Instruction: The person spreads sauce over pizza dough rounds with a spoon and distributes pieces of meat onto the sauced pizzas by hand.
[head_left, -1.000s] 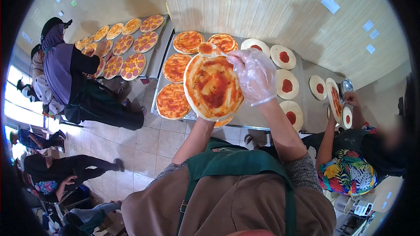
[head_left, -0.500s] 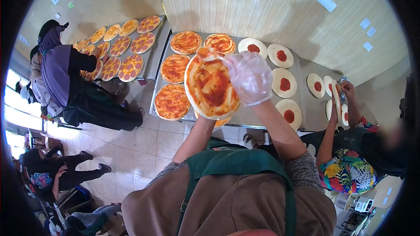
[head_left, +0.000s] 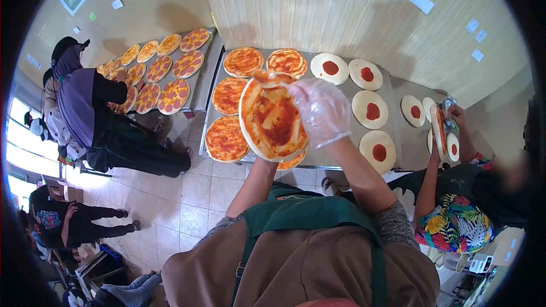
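A sauce-smeared pizza base (head_left: 259,136) is held up and tilted in front of me, over the near side of the table. From below, my left hand (head_left: 269,165) supports it; the fingers are hidden behind the dough. My right hand (head_left: 323,111), in a clear plastic glove, is closed at the base's upper right rim. A rounded, sauce-coated thing (head_left: 268,78) sticks out leftward from its fingers over the top of the base; I cannot make out its kind. Red sauce covers most of the dough inside a pale rim.
Sauced bases (head_left: 227,139) lie on the metal table (head_left: 341,99) to the left, and bases with a central sauce spot (head_left: 369,109) to the right. Topped pizzas (head_left: 173,96) fill another table. A co-worker (head_left: 455,222) at right holds a base; another person (head_left: 85,96) stands left.
The view has shifted slightly. My gloved right hand and the sauce-coated thing sit a little lower against the base. The base stays held up.
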{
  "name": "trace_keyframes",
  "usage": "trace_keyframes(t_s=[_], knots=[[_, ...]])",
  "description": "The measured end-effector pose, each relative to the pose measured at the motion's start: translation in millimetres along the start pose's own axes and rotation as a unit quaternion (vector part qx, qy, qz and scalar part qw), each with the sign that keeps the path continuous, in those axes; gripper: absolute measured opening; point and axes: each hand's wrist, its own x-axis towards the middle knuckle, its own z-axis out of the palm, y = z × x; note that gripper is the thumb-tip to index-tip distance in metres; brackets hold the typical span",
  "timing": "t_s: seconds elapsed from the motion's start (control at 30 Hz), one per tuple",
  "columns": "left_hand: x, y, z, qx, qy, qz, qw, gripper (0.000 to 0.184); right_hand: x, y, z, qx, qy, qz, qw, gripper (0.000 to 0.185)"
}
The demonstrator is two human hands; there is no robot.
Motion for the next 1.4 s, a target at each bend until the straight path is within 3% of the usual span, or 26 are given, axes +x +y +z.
trace_keyframes(t_s=[0.03, 0.13, 0.23, 0.33, 0.43, 0.53, 0.67, 0.77, 0.8, 0.9, 0.93, 1.03, 1.07, 1.2, 1.4], knots=[[-2, 0, 8, 0.094, 0.05, 0.019, 0.994, 0.056, 0, 0, -1, -0.025, -0.026, 0.012, 0.999, 0.03], [-10, 7, 16, 0.095, 0.036, 0.013, 0.995, 0.057, 10, 1, -13, -0.094, -0.096, 0.089, 0.987, 0.035], [-10, 10, 17, 0.102, 0.035, 0.004, 0.994, 0.062, 15, 10, -18, -0.09, -0.056, 0.044, 0.993, 0.033], [-11, 10, 10, 0.114, 0.035, -0.002, 0.993, 0.064, 18, 12, -16, -0.112, -0.105, 0.054, 0.987, 0.033], [-8, 11, 12, 0.089, 0.022, 0.004, 0.996, 0.064, 27, 22, -30, -0.112, -0.122, 0.131, 0.977, 0.032], [-7, 11, 9, 0.067, 0.01, 0.006, 0.998, 0.064, 18, 24, -25, -0.063, -0.108, 0.129, 0.984, 0.032], [-6, 12, 6, 0.043, -0.007, 0.005, 0.999, 0.064, -23, 4, -8, 0.023, -0.073, 0.009, 0.997, 0.035], [-6, 11, 5, 0.027, -0.016, 0.0, 1.0, 0.064, -27, 20, 2, -0.03, -0.044, -0.012, 0.998, 0.038], [-7, 10, 6, 0.023, -0.017, -0.002, 1.0, 0.064, -18, 31, 1, -0.038, -0.022, 0.038, 0.998, 0.038], [-9, 9, 8, 0.018, -0.018, -0.009, 1.0, 0.065, 0, 42, -11, -0.064, -0.044, 0.064, 0.995, 0.038], [-9, 9, 10, 0.019, -0.018, -0.012, 1.0, 0.065, 2, 23, -22, -0.075, -0.111, 0.08, 0.988, 0.036], [-12, 6, 10, 0.011, -0.02, -0.015, 1.0, 0.065, -1, 7, -20, -0.012, -0.079, 0.053, 0.995, 0.034], [-13, 5, 10, 0.004, -0.022, -0.017, 1.0, 0.065, 6, 10, -20, -0.077, -0.092, 0.066, 0.991, 0.033], [-12, 8, 11, -0.023, -0.039, -0.018, 0.999, 0.065, 6, 44, -39, -0.082, -0.131, 0.15, 0.977, 0.034], [-16, 14, 10, -0.079, -0.075, -0.016, 0.994, 0.065, -8, 56, -29, -0.057, -0.076, 0.136, 0.986, 0.034]])
